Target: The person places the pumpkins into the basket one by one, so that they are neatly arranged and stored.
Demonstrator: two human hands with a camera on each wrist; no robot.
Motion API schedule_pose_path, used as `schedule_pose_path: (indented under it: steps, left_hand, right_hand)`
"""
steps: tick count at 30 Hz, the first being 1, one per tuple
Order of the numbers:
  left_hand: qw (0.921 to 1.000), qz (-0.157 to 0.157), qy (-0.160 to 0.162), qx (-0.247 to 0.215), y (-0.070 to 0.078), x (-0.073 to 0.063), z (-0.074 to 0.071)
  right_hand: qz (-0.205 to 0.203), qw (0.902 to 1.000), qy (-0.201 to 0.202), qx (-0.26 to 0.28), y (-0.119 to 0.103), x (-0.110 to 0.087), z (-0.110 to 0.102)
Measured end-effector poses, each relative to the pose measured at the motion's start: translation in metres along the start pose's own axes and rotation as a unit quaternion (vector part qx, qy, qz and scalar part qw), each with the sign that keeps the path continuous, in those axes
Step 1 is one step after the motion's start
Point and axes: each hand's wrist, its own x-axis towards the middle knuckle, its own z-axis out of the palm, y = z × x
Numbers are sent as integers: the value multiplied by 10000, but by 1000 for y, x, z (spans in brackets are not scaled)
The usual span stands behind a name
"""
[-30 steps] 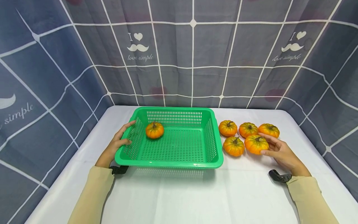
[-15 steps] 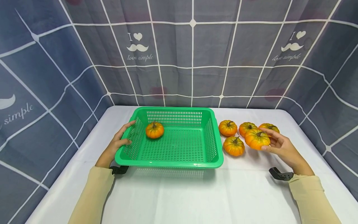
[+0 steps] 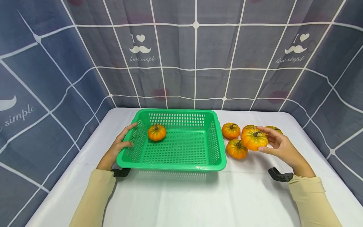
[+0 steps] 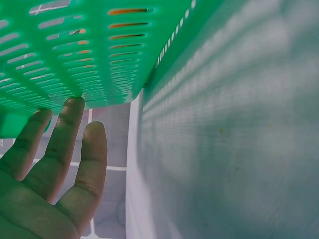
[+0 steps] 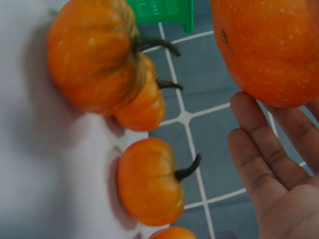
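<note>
My right hand (image 3: pixel 279 146) holds a small orange pumpkin (image 3: pixel 253 139) between thumb and fingers, raised above the table. In the right wrist view this pumpkin (image 5: pixel 271 50) sits against the fingertips. My left hand (image 3: pixel 120 143) rests at the left rim of a green plastic basket (image 3: pixel 173 167); its fairly straight fingers (image 4: pixel 67 134) touch the outside of the slotted wall. One pumpkin (image 3: pixel 157 132) lies inside the basket, at the back left. Right of the basket stand a back pumpkin (image 3: pixel 231 130) and a front pumpkin (image 3: pixel 236 149). Two more are partly hidden behind the held one and the right hand.
A white cloth covers the table (image 3: pixel 181 198). Dark grey-blue curtains (image 3: pixel 181 56) with white grid lines enclose the back and both sides. Black bands sit at both wrists, below beige sleeves.
My right hand has lifted the front right pumpkin off the table and carried it slightly left, over the others. The left hand and the basket have stayed in place.
</note>
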Motion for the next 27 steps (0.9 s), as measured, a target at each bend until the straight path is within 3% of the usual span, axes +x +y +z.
schedule_pose_path:
  steps: [5,13,23,27]
  left_hand:
    - [9999,15,56,145,0,0,1]
    - [9999,-71,-3,-142,-1,-2,0]
    - [9994,-59,-55,-335,0,-2,0]
    - [9994,-57,-68,-329,0,-1,-1]
  right_hand:
    - [-158,9996,-181,-173,-5,10,5]
    - [-304,9941,-369,-972,-19,27,17]
    - [-617,9844,-572,-1544,-41,42,32]
    - [-527,9826,-644,-1662,-46,46,37]
